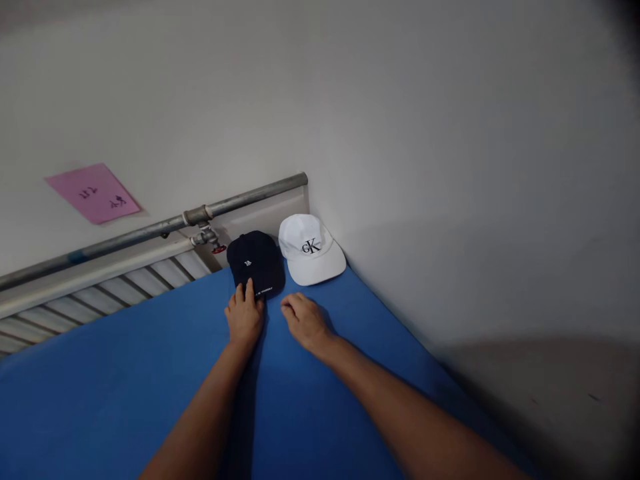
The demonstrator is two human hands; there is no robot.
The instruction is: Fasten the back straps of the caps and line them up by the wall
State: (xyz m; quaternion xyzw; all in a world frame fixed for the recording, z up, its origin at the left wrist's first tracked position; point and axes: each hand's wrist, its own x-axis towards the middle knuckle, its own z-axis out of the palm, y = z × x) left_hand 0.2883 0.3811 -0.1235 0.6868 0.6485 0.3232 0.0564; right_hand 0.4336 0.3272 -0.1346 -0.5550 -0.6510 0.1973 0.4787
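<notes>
A dark baseball cap (254, 250) with a small white emblem sits at the far end of the blue surface, its brim pointing toward me. My left hand (245, 317) is closed on the near edge of that brim, with fingers over the top; the underside is hidden. Beside the dark cap, on the right, stands a white baseball cap (300, 230) with black letters on its front. Just short of the white brim, my right hand (306, 323) rests low over the blue surface with its fingers curled together. Nothing shows in it, and it is apart from both caps.
The blue surface (125, 373) meets a grey wall (475, 167) on the right. Behind its far left edge are a white radiator (100, 300), a metal pipe (135, 233) and a red-handled valve (219, 249). A pink paper (95, 193) with handwriting hangs above.
</notes>
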